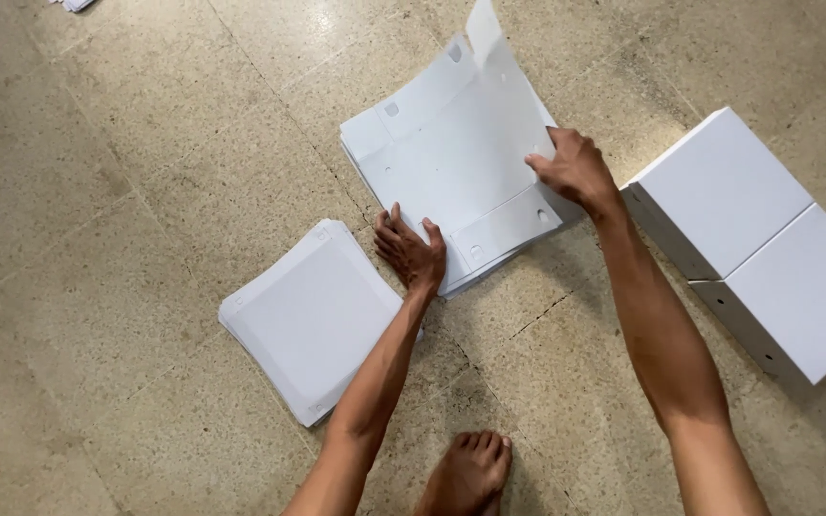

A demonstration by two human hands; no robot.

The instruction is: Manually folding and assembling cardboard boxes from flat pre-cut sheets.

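Note:
A stack of flat white die-cut cardboard sheets (451, 153) with tabs and small holes lies on the floor ahead of me. My left hand (409, 250) presses on the near left edge of the top sheet, fingers spread. At the sheet's right edge, my right hand (574, 170) pinches it and lifts that side slightly. A far flap of the sheet stands up.
A second stack of smaller white sheets (310, 315) lies at the lower left. Two assembled white boxes (752, 239) sit side by side at the right. My bare foot (470, 473) rests on the speckled stone floor (117, 191) at the bottom.

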